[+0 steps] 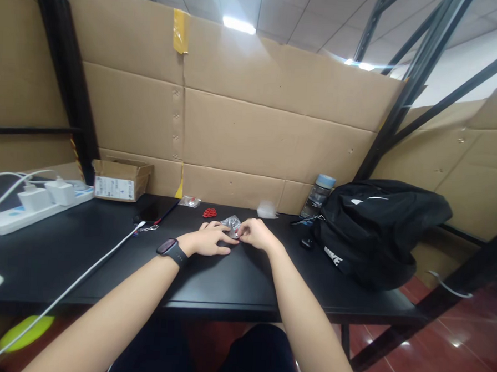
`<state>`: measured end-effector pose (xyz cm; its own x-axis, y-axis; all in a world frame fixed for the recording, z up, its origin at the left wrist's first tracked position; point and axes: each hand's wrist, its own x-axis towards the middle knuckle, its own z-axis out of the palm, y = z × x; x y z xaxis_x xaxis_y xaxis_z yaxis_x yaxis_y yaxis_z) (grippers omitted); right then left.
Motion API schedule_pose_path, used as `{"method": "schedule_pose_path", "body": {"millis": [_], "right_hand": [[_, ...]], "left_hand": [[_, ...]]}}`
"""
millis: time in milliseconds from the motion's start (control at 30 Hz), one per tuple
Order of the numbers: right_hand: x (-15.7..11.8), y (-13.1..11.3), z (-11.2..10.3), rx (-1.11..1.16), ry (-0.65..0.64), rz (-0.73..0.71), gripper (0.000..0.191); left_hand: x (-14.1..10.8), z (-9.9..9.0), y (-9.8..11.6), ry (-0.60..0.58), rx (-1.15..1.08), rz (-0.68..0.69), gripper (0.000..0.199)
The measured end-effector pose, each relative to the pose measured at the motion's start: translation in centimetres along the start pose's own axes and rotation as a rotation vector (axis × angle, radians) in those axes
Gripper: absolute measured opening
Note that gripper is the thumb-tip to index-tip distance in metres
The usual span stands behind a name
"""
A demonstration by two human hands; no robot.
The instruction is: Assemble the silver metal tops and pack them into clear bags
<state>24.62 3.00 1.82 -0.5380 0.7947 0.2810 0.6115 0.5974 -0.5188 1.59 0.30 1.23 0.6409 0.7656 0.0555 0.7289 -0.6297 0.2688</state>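
Clear plastic packet [231, 223] lies between left fingers [226, 238] and right fingers [246, 228].

Black tabletop [226, 287] against plain brown cardboard [235, 124] with yellow tape [181, 32]. A small packet [232, 224] is clear with silvery glints; a coiled bundle [209, 213] is bright red. The backpack [371, 228] is black with white lettering, the bottle lid [325, 181] pale blue, the power strip [5, 221] white, the floor tiles [436, 334] dark red.

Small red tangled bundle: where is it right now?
In the head view, slightly left of centre, the small red bundle lies on the black tabletop, just left of the crinkled clear plastic bag and beyond the left hand.
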Motion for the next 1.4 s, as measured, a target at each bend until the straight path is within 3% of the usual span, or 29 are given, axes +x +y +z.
{"method": "schedule_pose_path", "body": {"millis": [200, 467, 533, 600, 700, 767, 833, 900, 1000, 1133, 1267, 1400], "right_hand": [[0.7, -1.0, 1.5, -0.368, 0.256, 0.094, 0.012], [2.2, -1.3, 2.6, -0.463, 0.356, 0.302, 0.024], [2.1, -0.7, 2.1, -0.357, 0.329, 0.257, 0.027], [1.7, 0.1, 1.3, -0.156, 0.256, 0.116, 0.028], [0.9, 1.5, -0.1, 0.095, 0.236, 0.004, 0.02], [0.5, 2.2, -0.5, 0.086, 0.277, 0.021, 0.015], [0.5, 2.5, -0.5, 0.0, 0.28, 0.033, 0.023], [0.7, 2.5, -0.1, -0.061, 0.261, 0.053, 0.028], [1.0, 2.1, 0.3, -0.078, 0.26, 0.095, 0.011], [0.7, 1.7, -0.2, -0.029, 0.224, 0.089, 0.003], [0.3, 1.5, -0.4, 0.006, 0.153, 0.079, 0.003], [0.5, 1.3, 0.2, -0.002, 0.176, 0.128, 0.006]], "left_hand": [[-0.2, -0.2, 0.4, 0.005, 0.018, 0.016, 0.042], [-0.2, -0.7, 0.8, 0.032, -0.028, -0.003, 0.035], [-0.1, -0.8, 0.5, 0.093, -0.021, 0.014, 0.029], [0.0, -0.9, 0.0, 0.186, -0.029, 0.019, 0.027], [0.2, -0.6, -0.6, 0.356, -0.007, -0.065, 0.041], [0.5, -0.1, -0.7, 0.44, 0.048, -0.132, 0.042], [0.9, 0.4, -0.6, 0.48, 0.082, -0.15, 0.035], [1.4, 0.8, -0.5, 0.493, 0.078, -0.139, 0.023], [1.8, 0.8, -0.5, 0.507, 0.054, -0.159, 0.012], [1.4, 0.2, -1.0, 0.492, -0.028, -0.252, 0.015], [0.8, -0.4, -1.1, 0.417, -0.146, -0.232, 0.019], [0.9, -0.5, -0.8, 0.409, -0.152, -0.329, 0.025]]}}
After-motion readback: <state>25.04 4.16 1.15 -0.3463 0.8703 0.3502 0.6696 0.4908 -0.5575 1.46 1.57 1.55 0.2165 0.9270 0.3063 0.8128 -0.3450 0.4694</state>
